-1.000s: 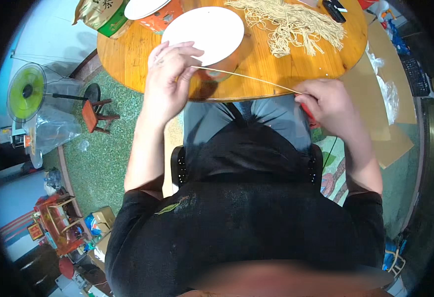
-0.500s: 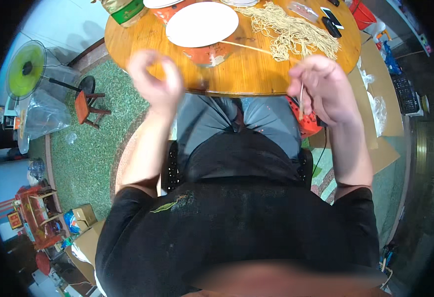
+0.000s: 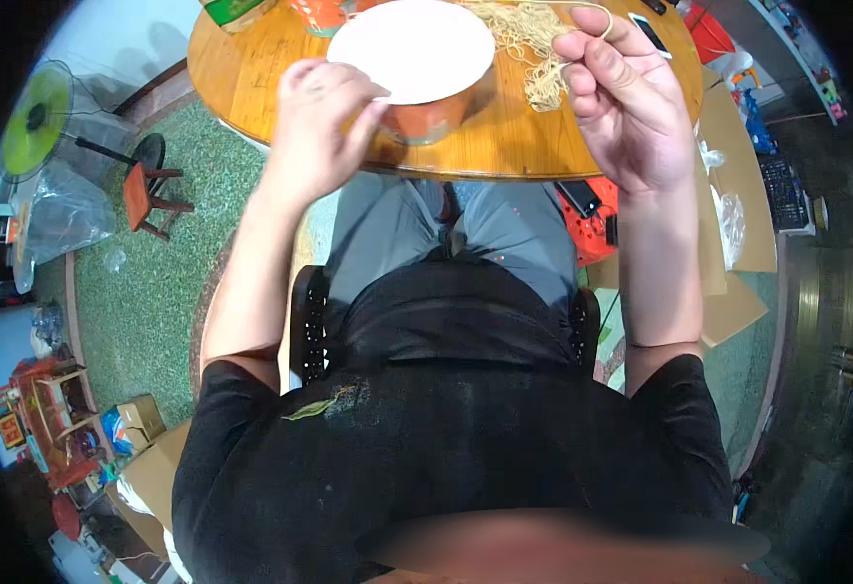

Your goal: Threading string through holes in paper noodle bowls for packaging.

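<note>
My left hand (image 3: 327,122) is at the near left rim of an oval white plate (image 3: 412,49), its fingers closed at the edge. The exact grip on the rim is partly hidden. Under the plate shows a red-orange patterned surface (image 3: 426,122). My right hand (image 3: 636,107) is raised above the table's right side, pinching a thin pale-yellow cord (image 3: 610,31) that curves over the fingertips. A tangled heap of similar cord (image 3: 543,88) lies behind and beside that hand, partly covered by it.
The round wooden table (image 3: 504,146) also bears a white phone (image 3: 649,34) at right and a green package (image 3: 237,12) at far left. A red basket (image 3: 590,229) stands beside my right knee. At left are a green fan (image 3: 37,117) and a small stool (image 3: 144,200).
My left hand has moved right to the plate's rim, and the plate has shifted right. My right hand has risen farther over the table with the cord. The cord strand beside the plate no longer shows.
</note>
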The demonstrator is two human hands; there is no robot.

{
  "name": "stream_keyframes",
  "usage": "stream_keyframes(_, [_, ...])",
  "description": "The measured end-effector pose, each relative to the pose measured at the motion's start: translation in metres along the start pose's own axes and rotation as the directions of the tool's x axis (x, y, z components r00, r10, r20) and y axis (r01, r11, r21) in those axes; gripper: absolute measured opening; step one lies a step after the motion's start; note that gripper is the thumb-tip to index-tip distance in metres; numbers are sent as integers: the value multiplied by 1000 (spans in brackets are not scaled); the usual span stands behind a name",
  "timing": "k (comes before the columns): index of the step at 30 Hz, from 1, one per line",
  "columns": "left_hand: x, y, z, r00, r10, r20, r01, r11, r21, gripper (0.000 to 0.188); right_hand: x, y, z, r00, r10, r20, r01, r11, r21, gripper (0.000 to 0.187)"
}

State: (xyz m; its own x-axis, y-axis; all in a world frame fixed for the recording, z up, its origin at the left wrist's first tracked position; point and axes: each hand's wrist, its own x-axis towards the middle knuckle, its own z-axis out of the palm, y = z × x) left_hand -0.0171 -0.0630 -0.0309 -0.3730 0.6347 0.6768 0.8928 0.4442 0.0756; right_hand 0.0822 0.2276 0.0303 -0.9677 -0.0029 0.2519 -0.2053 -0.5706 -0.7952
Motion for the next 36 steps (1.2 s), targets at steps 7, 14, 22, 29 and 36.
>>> stream_keyframes(7, [2, 6, -16, 989, 15, -146, -30, 994, -103, 32, -11, 43, -22, 997, -79, 19, 81, 994, -80, 28])
stream_keyframes(14, [19, 63, 26, 969, -56, -239, -7, 968, -253, 30, -17, 71, -13, 999, -49, 6, 49, 998, -48, 27])
stream_keyframes(22, [26, 63, 26, 983, 15, -181, -48, 982, -180, 24, -20, 80, -12, 956, -131, -263, 88, 982, -167, 35])
stream_keyframes(29, [28, 77, 14, 999, -19, 44, 27, 983, -184, 28, -55, 100, -24, 955, -278, 104, 270, 667, -695, 63])
stream_keyframes(36, [38, 71, 11, 989, 25, 143, 0, 985, -171, 23, -29, 106, -33, 798, -518, 306, 519, 336, -786, 24])
